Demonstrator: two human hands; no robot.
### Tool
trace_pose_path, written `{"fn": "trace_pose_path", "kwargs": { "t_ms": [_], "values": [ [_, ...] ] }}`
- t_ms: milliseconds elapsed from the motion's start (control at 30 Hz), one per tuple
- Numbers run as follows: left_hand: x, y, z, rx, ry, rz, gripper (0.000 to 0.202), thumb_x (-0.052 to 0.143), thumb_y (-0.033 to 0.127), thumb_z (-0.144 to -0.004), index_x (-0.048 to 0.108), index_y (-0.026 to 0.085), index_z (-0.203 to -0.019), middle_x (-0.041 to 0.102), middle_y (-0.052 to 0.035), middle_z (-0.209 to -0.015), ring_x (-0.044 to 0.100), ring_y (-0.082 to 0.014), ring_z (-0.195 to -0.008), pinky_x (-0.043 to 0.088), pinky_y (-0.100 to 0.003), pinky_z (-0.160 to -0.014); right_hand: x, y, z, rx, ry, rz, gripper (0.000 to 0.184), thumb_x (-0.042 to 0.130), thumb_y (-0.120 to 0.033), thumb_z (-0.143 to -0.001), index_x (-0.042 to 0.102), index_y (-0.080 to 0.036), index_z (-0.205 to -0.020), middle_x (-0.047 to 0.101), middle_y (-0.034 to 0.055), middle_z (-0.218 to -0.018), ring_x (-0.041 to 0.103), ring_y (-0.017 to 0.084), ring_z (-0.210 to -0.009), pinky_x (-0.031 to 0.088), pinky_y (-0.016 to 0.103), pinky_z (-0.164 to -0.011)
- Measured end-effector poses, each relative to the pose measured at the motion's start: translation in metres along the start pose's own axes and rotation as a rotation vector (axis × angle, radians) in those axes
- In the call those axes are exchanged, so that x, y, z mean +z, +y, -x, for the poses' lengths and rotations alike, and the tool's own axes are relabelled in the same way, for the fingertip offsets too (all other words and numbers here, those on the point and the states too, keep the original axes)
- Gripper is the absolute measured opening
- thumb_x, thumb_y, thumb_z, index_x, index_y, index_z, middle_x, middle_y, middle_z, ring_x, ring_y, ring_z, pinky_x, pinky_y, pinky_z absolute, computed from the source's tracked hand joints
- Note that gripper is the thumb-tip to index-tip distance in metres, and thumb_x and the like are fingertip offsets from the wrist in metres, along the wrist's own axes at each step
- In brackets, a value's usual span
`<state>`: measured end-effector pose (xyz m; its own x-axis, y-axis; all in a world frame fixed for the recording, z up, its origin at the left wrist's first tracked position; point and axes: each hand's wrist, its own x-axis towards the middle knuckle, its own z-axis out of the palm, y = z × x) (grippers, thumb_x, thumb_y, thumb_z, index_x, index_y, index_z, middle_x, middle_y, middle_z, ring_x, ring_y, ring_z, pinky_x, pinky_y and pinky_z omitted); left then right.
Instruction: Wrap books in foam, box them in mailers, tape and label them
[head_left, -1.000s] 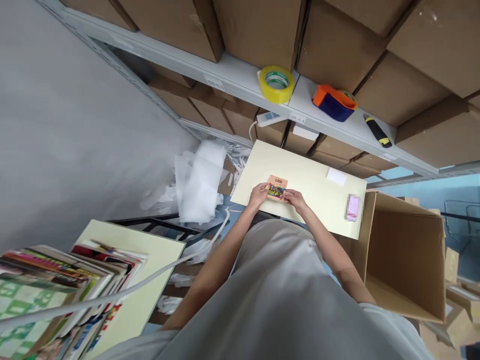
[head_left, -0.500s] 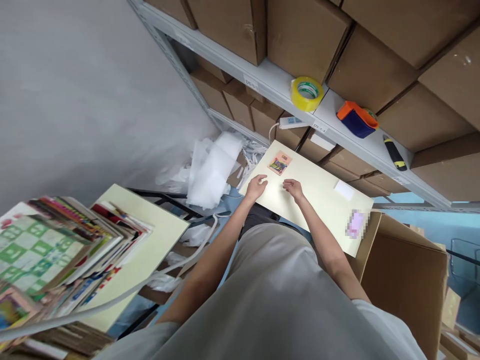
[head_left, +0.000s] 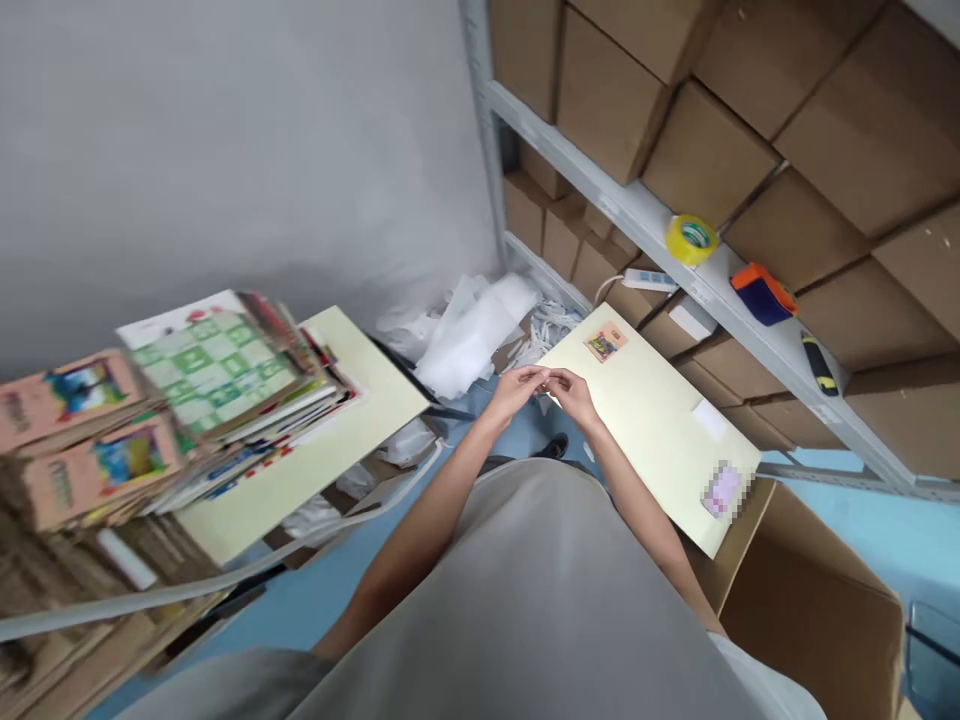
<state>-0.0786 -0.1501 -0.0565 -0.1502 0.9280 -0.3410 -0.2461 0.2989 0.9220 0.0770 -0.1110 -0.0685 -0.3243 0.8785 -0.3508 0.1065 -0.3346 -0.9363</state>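
My left hand [head_left: 517, 391] and my right hand [head_left: 570, 394] meet in front of my body, fingertips touching. Their fingers are pinched together; anything between them is too small to make out. Both are by the near left edge of a pale yellow table [head_left: 645, 430]. On that table's far end lies a small orange booklet [head_left: 605, 342] with a colourful picture. Further right are a white slip [head_left: 709, 420] and a blurred-out purple item [head_left: 722, 489].
Stacked books [head_left: 217, 370] cover part of a second pale board [head_left: 360, 400] at left. A metal shelf [head_left: 585, 175] of cartons holds yellow tape [head_left: 691, 240], a tape dispenser [head_left: 763, 293] and a utility knife [head_left: 818, 362]. An open carton [head_left: 817, 600] stands right; white foam wrap [head_left: 480, 330] lies ahead.
My hands were apart with fingers spread over the table; now they have come together at its near edge. My view has turned left, showing more of the book stacks.
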Motion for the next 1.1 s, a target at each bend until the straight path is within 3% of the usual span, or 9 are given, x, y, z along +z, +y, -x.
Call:
{"fn": "trace_pose_path", "kwargs": {
  "t_ms": [100, 267, 400, 533, 733, 833, 933, 1000, 1100],
  "values": [
    [-0.059, 0.02, 0.047, 0.082, 0.089, 0.102, 0.068, 0.099, 0.078, -0.063, 0.086, 0.019, -0.095, 0.085, -0.009, -0.092, 0.076, -0.0216, -0.081, 0.062, -0.034, -0.078, 0.069, -0.016, 0.006, -0.018, -0.115, 0.045, 0.045, 0.091, -0.06, -0.083, 0.077, -0.023, -0.103, 0.086, 0.007, -0.104, 0.08, 0.024, -0.1, 0.065, 0.036, -0.094],
    [-0.174, 0.04, 0.146, 0.263, 0.341, 0.286, 0.057, 0.107, 0.063, -0.063, 0.087, 0.018, -0.092, 0.085, -0.009, -0.093, 0.075, -0.0202, -0.084, 0.065, -0.035, -0.085, 0.215, -0.036, 0.041, -0.086, -0.417, 0.143, 0.051, 0.088, -0.068, -0.085, 0.08, -0.024, -0.108, 0.085, 0.0077, -0.11, 0.078, 0.025, -0.105, 0.065, 0.036, -0.094],
    [-0.258, 0.038, 0.224, 0.34, 0.487, 0.472, 0.053, 0.103, 0.061, -0.069, 0.089, 0.019, -0.096, 0.087, -0.0104, -0.1, 0.078, -0.0229, -0.092, 0.065, -0.038, -0.09, 0.327, -0.039, 0.084, -0.177, -0.654, 0.182, 0.051, 0.087, -0.071, -0.087, 0.081, -0.024, -0.108, 0.084, 0.0064, -0.113, 0.077, 0.024, -0.106, 0.066, 0.037, -0.098],
    [-0.325, 0.026, 0.292, 0.374, 0.638, 0.581, 0.049, 0.103, 0.057, -0.068, 0.089, 0.019, -0.095, 0.087, -0.0126, -0.105, 0.081, -0.0285, -0.103, 0.064, -0.043, -0.097, 0.42, -0.033, 0.126, -0.169, -0.824, 0.234, 0.05, 0.088, -0.071, -0.086, 0.08, -0.025, -0.103, 0.083, 0.0057, -0.109, 0.076, 0.024, -0.105, 0.066, 0.038, -0.1],
    [-0.385, 0.013, 0.378, 0.457, 0.913, 0.663, 0.051, 0.104, 0.058, -0.067, 0.09, 0.02, -0.097, 0.088, -0.0136, -0.114, 0.081, -0.0272, -0.104, 0.065, -0.041, -0.095, 0.529, -0.03, 0.178, -0.191, -1.111, 0.312, 0.049, 0.088, -0.072, -0.087, 0.082, -0.026, -0.103, 0.08, 0.0035, -0.098, 0.074, 0.022, -0.095, 0.065, 0.037, -0.094],
    [-0.405, 0.01, 0.414, 0.526, 1.089, 0.681, 0.056, 0.105, 0.064, -0.066, 0.09, 0.021, -0.099, 0.087, -0.0098, -0.102, 0.078, -0.0202, -0.089, 0.064, -0.033, -0.082, 0.573, -0.032, 0.202, -0.163, -1.253, 0.33, 0.062, 0.089, -0.084, -0.08, 0.083, -0.026, -0.101, 0.081, 0.0031, -0.095, 0.074, 0.022, -0.09, 0.065, 0.037, -0.091],
    [-0.425, 0.005, 0.447, 0.521, 1.285, 0.672, 0.064, 0.096, 0.079, -0.073, 0.088, 0.02, -0.096, 0.08, -0.0054, -0.081, 0.07, -0.0151, -0.069, 0.056, -0.026, -0.063, 0.613, -0.031, 0.226, -0.07, -1.372, 0.336, 0.07, 0.082, -0.091, -0.083, 0.084, -0.023, -0.1, 0.084, 0.0051, -0.099, 0.075, 0.021, -0.088, 0.064, 0.035, -0.085],
    [-0.439, 0.0, 0.466, 0.461, 1.394, 0.666, 0.068, 0.088, 0.086, -0.078, 0.085, 0.018, -0.086, 0.07, -0.0029, -0.066, 0.062, -0.0135, -0.057, 0.048, -0.025, -0.053, 0.639, -0.029, 0.241, 0.008, -1.342, 0.383, 0.067, 0.079, -0.088, -0.088, 0.081, -0.021, -0.093, 0.084, 0.0058, -0.096, 0.074, 0.018, -0.081, 0.062, 0.032, -0.077],
    [-0.455, -0.009, 0.489, 0.38, 1.498, 0.663, 0.072, 0.077, 0.089, -0.087, 0.079, 0.018, -0.076, 0.059, -0.0012, -0.055, 0.054, -0.0131, -0.048, 0.044, -0.027, -0.048, 0.672, -0.023, 0.26, 0.036, -1.175, 0.481, 0.058, 0.084, -0.076, -0.092, 0.071, -0.021, -0.079, 0.074, -0.0002, -0.076, 0.065, 0.013, -0.063, 0.053, 0.028, -0.062]
  ]
}}
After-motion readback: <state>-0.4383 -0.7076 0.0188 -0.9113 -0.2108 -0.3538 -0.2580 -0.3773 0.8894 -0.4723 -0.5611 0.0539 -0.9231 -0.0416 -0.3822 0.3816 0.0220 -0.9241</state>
